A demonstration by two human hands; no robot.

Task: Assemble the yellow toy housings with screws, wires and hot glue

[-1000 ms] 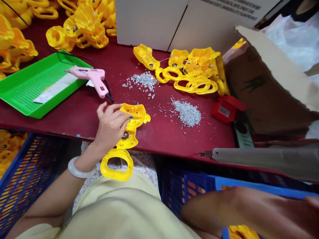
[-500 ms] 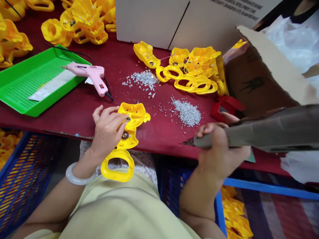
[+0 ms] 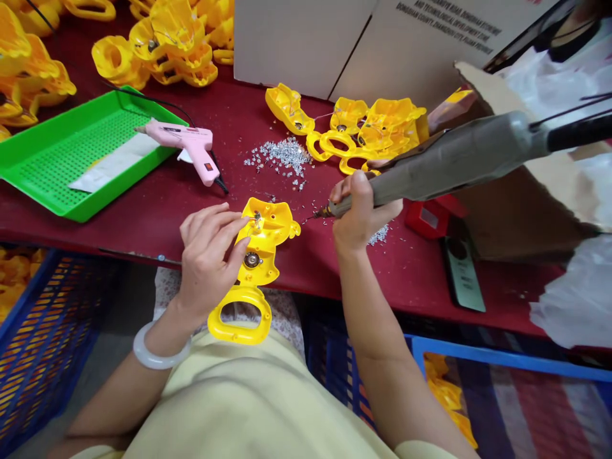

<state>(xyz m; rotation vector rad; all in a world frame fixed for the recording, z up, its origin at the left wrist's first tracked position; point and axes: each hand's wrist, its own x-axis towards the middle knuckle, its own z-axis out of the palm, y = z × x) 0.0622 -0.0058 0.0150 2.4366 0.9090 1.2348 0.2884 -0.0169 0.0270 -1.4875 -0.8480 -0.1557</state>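
A yellow plastic shell point(image 3: 268, 233) with a handle ring point(image 3: 220, 313) lies open side up at the table's front edge, the ring overhanging my lap. Inside it are a round metal part point(image 3: 252, 259) and a small metal piece with wires point(image 3: 257, 219). My left hand point(image 3: 210, 258) pinches the shell's left edge beside that small piece; the fingertips partly cover the rim. My right hand point(image 3: 356, 213) is wrapped round a grey electric screwdriver point(image 3: 430, 167), tilted with its bit just right of the shell, apart from it. The screwdriver arm partly hides a pile of small screws point(image 3: 379, 234).
A pink glue gun point(image 3: 191, 143) rests on a green tray point(image 3: 71, 210). Clear little pieces point(image 3: 282, 156) lie behind the shell. More yellow shells point(image 3: 387, 121), a red box point(image 3: 427, 218), a phone point(image 3: 463, 274) and a cardboard box point(image 3: 507, 223) are around. Blue crates point(image 3: 62, 306) stand below.
My right hand has carried the screwdriver left and upward, from over the table's right side to near the shell. My left fingers have drawn back slightly toward the shell's edge.
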